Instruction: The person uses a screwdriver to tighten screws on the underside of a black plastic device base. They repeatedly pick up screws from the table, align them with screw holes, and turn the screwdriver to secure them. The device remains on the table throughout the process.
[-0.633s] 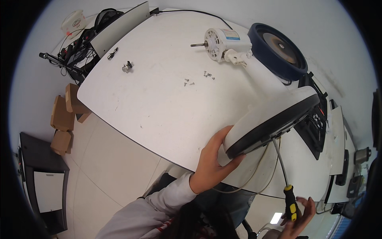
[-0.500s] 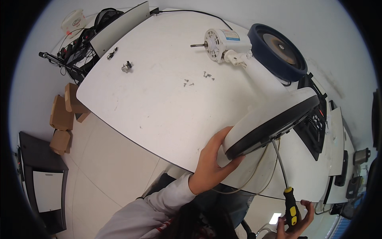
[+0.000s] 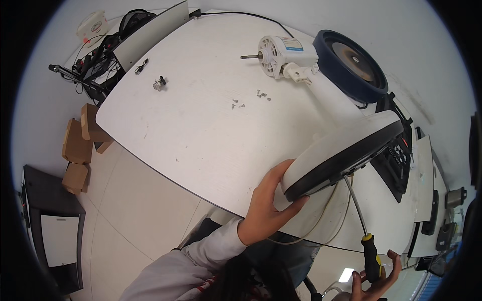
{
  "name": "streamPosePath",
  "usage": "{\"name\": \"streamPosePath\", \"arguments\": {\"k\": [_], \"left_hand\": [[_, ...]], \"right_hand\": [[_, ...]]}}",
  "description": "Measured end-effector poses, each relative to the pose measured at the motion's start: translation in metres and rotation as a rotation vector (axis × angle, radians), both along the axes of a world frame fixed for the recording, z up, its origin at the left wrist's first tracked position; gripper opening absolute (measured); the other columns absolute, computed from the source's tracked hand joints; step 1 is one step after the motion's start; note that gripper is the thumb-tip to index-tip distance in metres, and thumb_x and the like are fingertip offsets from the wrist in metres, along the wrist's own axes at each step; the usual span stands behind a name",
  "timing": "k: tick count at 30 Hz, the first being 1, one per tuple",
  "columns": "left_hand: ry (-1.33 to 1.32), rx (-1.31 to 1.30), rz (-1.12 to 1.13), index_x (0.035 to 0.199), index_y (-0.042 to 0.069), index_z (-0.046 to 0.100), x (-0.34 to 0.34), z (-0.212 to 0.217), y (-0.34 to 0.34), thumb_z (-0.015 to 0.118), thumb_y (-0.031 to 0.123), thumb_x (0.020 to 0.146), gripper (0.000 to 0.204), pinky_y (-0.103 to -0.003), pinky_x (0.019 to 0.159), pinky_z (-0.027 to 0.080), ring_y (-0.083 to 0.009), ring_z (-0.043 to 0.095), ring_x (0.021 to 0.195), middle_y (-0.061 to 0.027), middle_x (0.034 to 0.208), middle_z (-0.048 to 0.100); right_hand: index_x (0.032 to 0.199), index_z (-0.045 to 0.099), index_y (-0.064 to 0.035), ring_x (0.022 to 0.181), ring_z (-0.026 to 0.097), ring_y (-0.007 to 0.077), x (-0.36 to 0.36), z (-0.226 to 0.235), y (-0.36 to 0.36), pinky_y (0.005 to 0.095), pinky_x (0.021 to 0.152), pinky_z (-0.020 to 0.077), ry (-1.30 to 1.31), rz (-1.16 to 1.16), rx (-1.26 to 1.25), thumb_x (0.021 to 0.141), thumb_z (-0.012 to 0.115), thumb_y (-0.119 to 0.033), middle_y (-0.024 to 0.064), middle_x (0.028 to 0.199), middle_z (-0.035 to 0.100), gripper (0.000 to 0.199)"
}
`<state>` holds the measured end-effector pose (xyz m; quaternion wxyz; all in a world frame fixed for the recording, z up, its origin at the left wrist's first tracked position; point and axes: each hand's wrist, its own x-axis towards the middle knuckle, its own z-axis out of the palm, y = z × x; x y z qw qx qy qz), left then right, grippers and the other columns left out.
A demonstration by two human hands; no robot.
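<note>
My left hand (image 3: 271, 205) grips the rim of a round white fan base (image 3: 341, 138) with a black underside, tipped up on its side. Behind the base, its white column leads to the fan motor (image 3: 281, 57), which lies on the table with its metal shaft pointing left. At the lower right, my right hand (image 3: 376, 283) holds the black and yellow handle of a screwdriver (image 3: 371, 256) in its fingertips. The blade reaches up to the underside of the base; its tip is hidden there. A pale cord (image 3: 319, 220) loops below the base.
Several small screws (image 3: 261, 94) lie mid-table (image 3: 201, 125), with a small metal part (image 3: 159, 84) farther left. A dark blue round piece (image 3: 351, 65) leans at the back right. An open black tool case (image 3: 394, 168) lies right of the base. Cardboard boxes (image 3: 78, 143) stand on the floor.
The screwdriver handle has turned, so its yellow patches face another way, and has shifted slightly right with my right hand. My left hand and the fan base stay in place.
</note>
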<state>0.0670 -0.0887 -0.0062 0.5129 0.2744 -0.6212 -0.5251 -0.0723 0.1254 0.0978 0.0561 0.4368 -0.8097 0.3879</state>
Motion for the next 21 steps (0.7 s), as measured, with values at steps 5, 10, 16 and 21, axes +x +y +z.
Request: {"name": "streamPosePath", "arguments": {"k": [5, 10, 16, 21], "left_hand": [[-0.024, -0.022, -0.002, 0.124, -0.001, 0.038, 0.001, 0.000, -0.001, 0.068, -0.003, 0.072, 0.060, -0.032, 0.092, 0.037, -0.0207, 0.050, 0.106, -0.0119, 0.110, 0.053], [-0.042, -0.016, -0.011, 0.124, -0.001, 0.038, 0.002, 0.002, 0.000, 0.068, -0.003, 0.072, 0.060, -0.032, 0.092, 0.036, -0.0207, 0.050, 0.107, -0.0119, 0.111, 0.052], [0.000, -0.027, 0.009, 0.125, 0.001, 0.039, 0.000, -0.001, 0.000, 0.069, 0.001, 0.072, 0.061, -0.035, 0.090, 0.041, -0.0310, 0.051, 0.109, -0.0171, 0.119, 0.049], [-0.009, -0.007, 0.006, 0.124, 0.001, 0.040, 0.001, -0.001, 0.000, 0.069, 0.002, 0.072, 0.060, -0.035, 0.089, 0.041, -0.0309, 0.051, 0.108, -0.0173, 0.118, 0.050]], "right_hand": [[0.126, 0.043, -0.0019, 0.100, 0.054, 0.0258, -0.012, -0.004, 0.015, 0.0357, 0.079, 0.0459, 0.142, 0.053, 0.098, 0.074, 0.068, 0.001, 0.0171, 0.114, 0.051, 0.058], [0.121, 0.045, -0.0005, 0.072, 0.054, 0.0182, -0.014, -0.012, 0.020, 0.0259, 0.056, 0.0440, 0.084, -0.031, -0.038, 0.081, 0.067, -0.019, 0.0125, 0.098, 0.054, 0.049], [0.110, 0.049, -0.0010, 0.050, 0.042, 0.0104, -0.012, -0.020, 0.012, 0.0225, 0.045, 0.0320, -0.145, -0.032, -0.158, 0.086, 0.056, -0.042, 0.0069, 0.073, 0.051, 0.048], [0.113, 0.048, -0.0033, 0.047, 0.039, 0.0083, -0.008, -0.009, 0.006, 0.0201, 0.045, 0.0289, -0.302, -0.060, -0.074, 0.088, 0.048, -0.052, 0.0052, 0.062, 0.052, 0.055]]}}
